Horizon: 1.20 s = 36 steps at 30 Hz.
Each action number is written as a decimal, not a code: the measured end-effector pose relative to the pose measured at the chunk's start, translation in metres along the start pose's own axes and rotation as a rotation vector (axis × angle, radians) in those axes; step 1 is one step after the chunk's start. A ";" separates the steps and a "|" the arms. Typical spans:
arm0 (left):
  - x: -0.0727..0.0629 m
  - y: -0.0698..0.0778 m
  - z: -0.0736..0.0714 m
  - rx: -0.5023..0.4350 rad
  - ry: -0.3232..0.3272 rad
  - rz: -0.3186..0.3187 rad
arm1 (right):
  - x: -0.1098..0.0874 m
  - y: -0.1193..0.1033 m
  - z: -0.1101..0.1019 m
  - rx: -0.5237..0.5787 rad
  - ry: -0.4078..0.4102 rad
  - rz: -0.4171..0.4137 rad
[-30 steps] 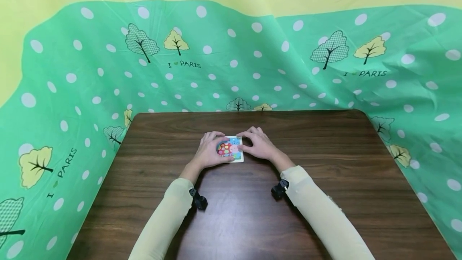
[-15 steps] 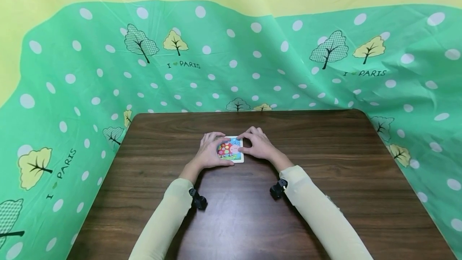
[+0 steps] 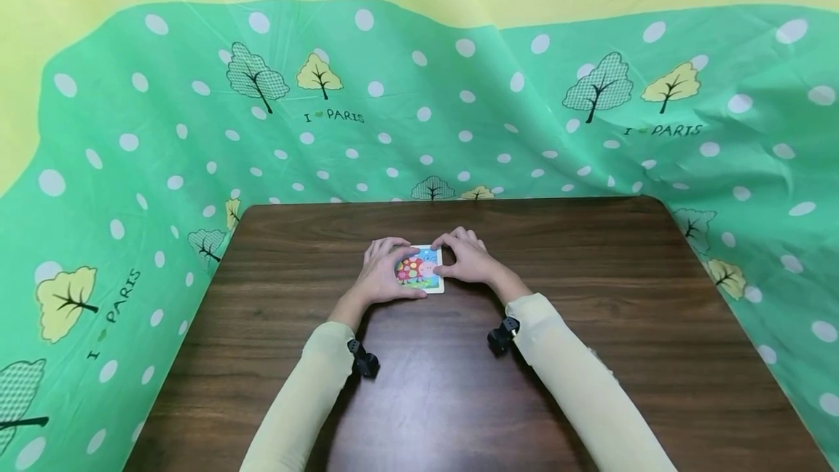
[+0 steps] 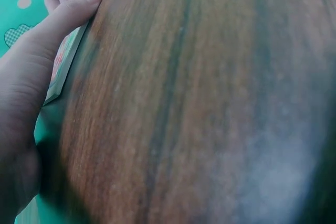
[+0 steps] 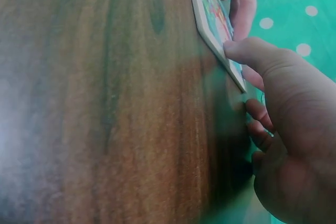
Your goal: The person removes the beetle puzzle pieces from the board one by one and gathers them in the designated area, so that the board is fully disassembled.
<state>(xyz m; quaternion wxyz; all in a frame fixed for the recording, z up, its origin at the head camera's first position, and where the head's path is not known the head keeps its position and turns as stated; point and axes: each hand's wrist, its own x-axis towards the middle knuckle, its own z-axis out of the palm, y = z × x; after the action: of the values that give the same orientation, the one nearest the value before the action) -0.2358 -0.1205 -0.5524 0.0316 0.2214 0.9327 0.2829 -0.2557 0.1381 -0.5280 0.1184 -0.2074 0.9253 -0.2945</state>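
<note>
A small square picture board (image 3: 418, 273) with a white border lies on the table, printed with a red, yellow-dotted ladybug shape and a pink face. My left hand (image 3: 382, 277) grips its left part, thumb along the near edge and fingers at the far edge. In the left wrist view, the thumb rests against the board's pale side (image 4: 65, 80). From the right, my right hand (image 3: 473, 261) holds the board, its thumb on the printed face and index finger at the far right corner. The right wrist view shows this thumb on the board (image 5: 214, 14); some fingertips are hidden.
The dark wood-grain table (image 3: 432, 384) extends around both arms. A green and yellow cloth (image 3: 419, 93) with dots and trees hangs behind and beside it. A small black camera is strapped to each wrist, the left camera (image 3: 364, 360) and the right camera (image 3: 502, 336).
The left thumb has slid off the board's printed face to its near edge. Otherwise the hands and board have barely moved.
</note>
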 end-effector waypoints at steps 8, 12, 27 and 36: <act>0.005 -0.006 0.006 -0.041 0.024 0.001 | 0.005 -0.003 -0.005 0.010 -0.034 0.030; 0.007 -0.008 0.009 -0.068 0.021 0.017 | 0.006 -0.002 -0.005 0.006 -0.034 0.044; 0.006 -0.004 0.003 -0.037 -0.016 0.000 | 0.006 -0.004 -0.007 0.009 -0.028 0.026; 0.006 -0.007 0.006 -0.067 -0.007 0.021 | 0.008 -0.005 -0.011 0.014 -0.064 0.031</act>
<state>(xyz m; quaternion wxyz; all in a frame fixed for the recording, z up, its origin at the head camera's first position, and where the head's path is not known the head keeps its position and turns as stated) -0.2432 -0.1203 -0.5607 0.0393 0.2310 0.9202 0.3135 -0.2650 0.1363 -0.5172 0.1537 -0.2014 0.9221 -0.2924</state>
